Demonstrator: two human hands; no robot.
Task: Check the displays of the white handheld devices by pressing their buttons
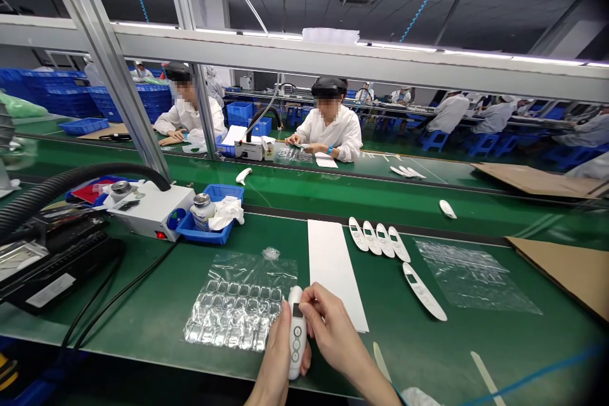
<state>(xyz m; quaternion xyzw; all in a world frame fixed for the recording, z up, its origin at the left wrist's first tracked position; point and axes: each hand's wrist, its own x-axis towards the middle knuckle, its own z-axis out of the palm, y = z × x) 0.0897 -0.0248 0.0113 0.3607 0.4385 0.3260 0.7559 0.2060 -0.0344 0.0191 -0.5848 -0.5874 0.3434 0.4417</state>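
My left hand (275,353) is wrapped round a white handheld device (297,339) with a small dark screen and grey round buttons, held upright above the bench's near edge. At the screen's right edge, my right hand (335,330) has its thumb and forefinger pinched together; anything between them is too small to make out. Just left of the device lies a clear plastic sheet of square pieces (233,314), partly behind my left hand. Beyond my right hand is a white paper strip (330,260). Another white shell (424,292) with a screen opening lies to its right.
Several white shells (372,238) stand in a row behind. Clear film (476,273) and cardboard (571,266) lie right. A blue tray (204,236) with a bottle and a white box (152,206) with a black hose are left. Co-workers (333,127) sit across the green line.
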